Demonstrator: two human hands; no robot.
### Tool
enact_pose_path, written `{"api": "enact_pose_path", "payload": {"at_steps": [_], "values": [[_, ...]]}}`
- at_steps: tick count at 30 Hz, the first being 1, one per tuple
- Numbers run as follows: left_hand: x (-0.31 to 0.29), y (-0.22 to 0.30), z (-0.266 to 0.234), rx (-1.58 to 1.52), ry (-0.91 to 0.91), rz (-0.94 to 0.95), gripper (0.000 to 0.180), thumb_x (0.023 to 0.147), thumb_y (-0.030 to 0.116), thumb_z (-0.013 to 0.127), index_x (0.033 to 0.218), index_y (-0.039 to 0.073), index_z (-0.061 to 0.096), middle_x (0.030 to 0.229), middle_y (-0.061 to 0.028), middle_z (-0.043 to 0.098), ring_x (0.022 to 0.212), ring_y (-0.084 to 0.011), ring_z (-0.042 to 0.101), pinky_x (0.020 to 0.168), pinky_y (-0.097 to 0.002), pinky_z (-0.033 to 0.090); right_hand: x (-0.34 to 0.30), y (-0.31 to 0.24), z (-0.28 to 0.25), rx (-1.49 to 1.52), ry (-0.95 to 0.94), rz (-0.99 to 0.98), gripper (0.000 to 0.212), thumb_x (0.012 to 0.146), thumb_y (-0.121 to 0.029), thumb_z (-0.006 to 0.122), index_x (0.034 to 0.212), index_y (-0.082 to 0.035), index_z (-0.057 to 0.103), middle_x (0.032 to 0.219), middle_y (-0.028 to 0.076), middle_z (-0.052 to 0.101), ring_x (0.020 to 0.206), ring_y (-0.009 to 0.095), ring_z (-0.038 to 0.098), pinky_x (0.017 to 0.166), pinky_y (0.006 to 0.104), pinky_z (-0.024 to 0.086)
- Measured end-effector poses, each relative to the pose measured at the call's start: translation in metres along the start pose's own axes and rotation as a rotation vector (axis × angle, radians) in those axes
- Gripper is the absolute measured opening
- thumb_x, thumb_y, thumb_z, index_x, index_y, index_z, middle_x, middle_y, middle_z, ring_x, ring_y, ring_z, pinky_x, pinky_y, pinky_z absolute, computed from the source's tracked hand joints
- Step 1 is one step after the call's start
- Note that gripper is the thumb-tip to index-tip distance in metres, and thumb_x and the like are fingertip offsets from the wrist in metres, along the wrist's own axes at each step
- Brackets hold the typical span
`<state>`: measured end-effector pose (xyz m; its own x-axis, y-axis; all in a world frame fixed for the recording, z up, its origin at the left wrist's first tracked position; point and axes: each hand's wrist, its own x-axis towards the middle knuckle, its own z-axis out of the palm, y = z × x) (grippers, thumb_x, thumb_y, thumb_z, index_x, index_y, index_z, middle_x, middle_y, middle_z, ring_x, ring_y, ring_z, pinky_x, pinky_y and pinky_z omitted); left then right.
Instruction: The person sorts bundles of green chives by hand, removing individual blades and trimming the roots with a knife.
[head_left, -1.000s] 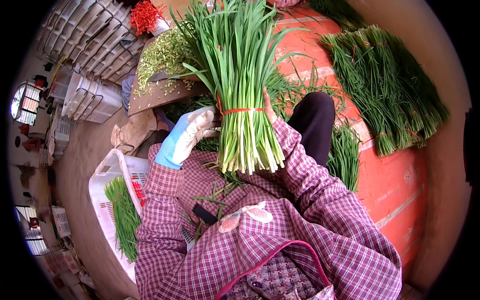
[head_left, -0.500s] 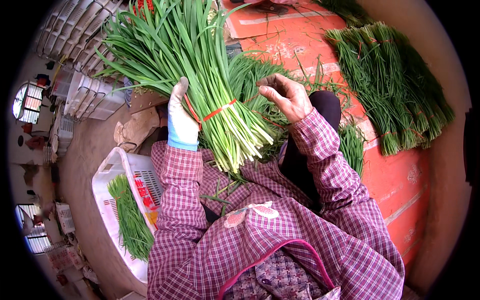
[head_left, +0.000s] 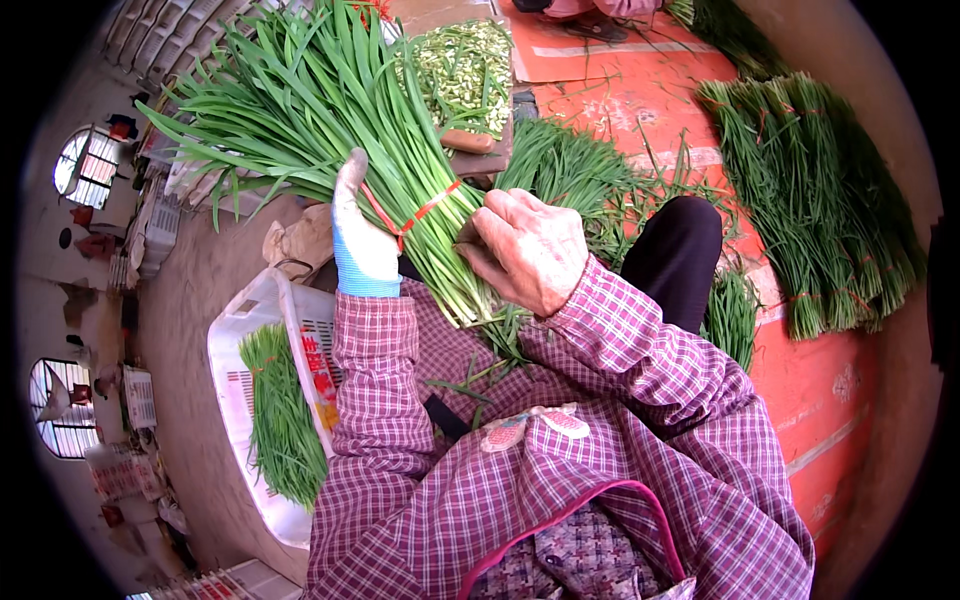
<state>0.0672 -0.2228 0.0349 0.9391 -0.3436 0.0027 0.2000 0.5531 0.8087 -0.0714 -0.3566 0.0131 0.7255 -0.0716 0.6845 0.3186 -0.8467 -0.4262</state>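
A large bunch of garlic chives (head_left: 375,125), bound by a red tie (head_left: 432,208) near its pale stalk ends, slants across my front with its leaves to the upper left. My left hand (head_left: 362,240), in a white glove with a blue cuff, is wrapped round its left side, thumb up along the leaves. At the bunch's lower right, my bare right hand (head_left: 530,250) has its fingers curled in against the pale stalks. Its fingertips are partly hidden, but they appear to grip stalks at the edge. Some loose leaves (head_left: 470,385) lie on my lap.
To my left stands a white plastic crate (head_left: 225,345) holding a tied green bunch (head_left: 282,420). Loose chives (head_left: 575,165) are heaped ahead on the red mat (head_left: 820,390). Several tied bunches (head_left: 810,200) lie at the right. Ahead is a board (head_left: 495,160) with pale cut bits (head_left: 460,80).
My right hand has come left and down from beside the bunch onto its stalk ends. The view has shifted, showing more of the board ahead. My left hand keeps its hold.
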Motion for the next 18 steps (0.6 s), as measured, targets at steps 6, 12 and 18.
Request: {"api": "enact_pose_path", "payload": {"at_steps": [6,12,18], "values": [[0.014,0.016,-0.035,-0.03,-0.026,0.096,0.041,0.094,0.029,0.057,0.126,0.003,0.053,0.125,-0.0112,0.059,0.111,-0.0244,0.061,0.096,-0.0414,0.051,-0.009,-0.001,-0.033,0.813,-0.46,0.162,0.018,0.082,-0.019,0.069,0.083,-0.001,0.064,0.078,0.011,0.064,0.068,0.025,0.063,0.062,0.0372,0.048],[0.027,0.019,-0.057,-0.002,0.073,0.337,0.045,0.095,0.03,0.057,0.129,0.003,0.05,0.129,-0.0124,0.058,0.114,-0.0273,0.059,0.098,-0.0456,0.05,-0.016,-0.011,-0.042,1.007,-0.707,-0.019,0.025,0.091,-0.027,0.064,0.092,-0.002,0.066,0.083,0.012,0.065,0.081,0.029,0.065,0.069,0.0398,0.05],[0.012,0.017,-0.031,0.058,0.128,0.241,0.052,0.096,0.032,0.055,0.138,0.003,0.044,0.136,-0.0082,0.05,0.122,-0.0198,0.051,0.102,-0.0362,0.044,0.02,-0.034,0.006,0.347,-0.212,0.051,0.021,0.083,-0.024,0.066,0.091,-0.006,0.059,0.081,0.012,0.059,0.076,0.034,0.061,0.064,0.0437,0.048]]}}
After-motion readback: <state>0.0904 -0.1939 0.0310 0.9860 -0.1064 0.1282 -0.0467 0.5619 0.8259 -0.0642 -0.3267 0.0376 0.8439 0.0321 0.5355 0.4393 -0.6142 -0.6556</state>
